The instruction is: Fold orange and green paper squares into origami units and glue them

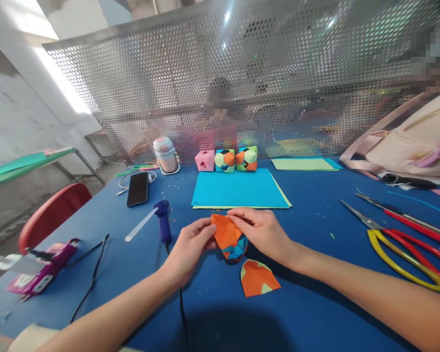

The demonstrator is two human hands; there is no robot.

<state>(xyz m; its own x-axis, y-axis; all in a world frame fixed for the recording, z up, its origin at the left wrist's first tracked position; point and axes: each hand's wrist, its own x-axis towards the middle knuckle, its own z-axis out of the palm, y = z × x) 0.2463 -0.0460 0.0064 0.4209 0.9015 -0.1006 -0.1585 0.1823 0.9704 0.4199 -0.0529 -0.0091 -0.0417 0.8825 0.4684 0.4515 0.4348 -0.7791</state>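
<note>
Between my two hands is a folded paper piece [228,233] with an orange face and blue strips on its lower right side. My left hand [194,247] pinches its left edge. The fingers of my right hand [262,232] grip its upper right edge, and some fingertips are hidden behind the paper. Just below, a separate orange folded paper unit [258,279] with pale green corners lies on the blue table [139,293]. Left of my left hand lies a dark blue hot glue gun [164,222] with a pale glue stick [141,225] sticking out.
Beyond my hands is a stack of blue paper [238,188], with several finished paper balls [225,161] behind it. Scissors [399,244] and a craft knife [407,215] lie right. A phone [138,189], a bottle [166,155] and a purple power strip [46,269] are left. A perforated metal screen [161,83] stands behind.
</note>
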